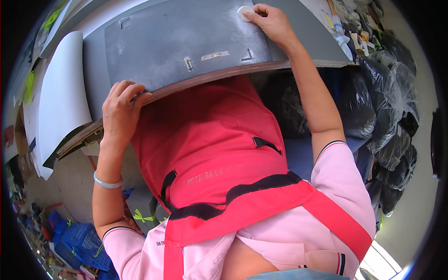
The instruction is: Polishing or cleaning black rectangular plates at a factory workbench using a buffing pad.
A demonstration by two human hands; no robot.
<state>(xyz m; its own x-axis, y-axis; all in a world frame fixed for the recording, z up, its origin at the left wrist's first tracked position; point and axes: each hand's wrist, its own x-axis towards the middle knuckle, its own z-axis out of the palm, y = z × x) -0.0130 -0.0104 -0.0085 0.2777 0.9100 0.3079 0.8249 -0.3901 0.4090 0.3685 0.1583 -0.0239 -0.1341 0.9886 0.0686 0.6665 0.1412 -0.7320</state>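
While our right hand (274, 24) pinches a white disc (243, 13) between thumb and fingers, the disc sits at the fingertips, just left of that hand, over the far right part of the dark grey panel (168, 44). Our left hand (121, 108) curls at the panel's near left corner; we cannot tell whether its fingers clamp the edge. A curled white sheet (65, 93) lies left of it.
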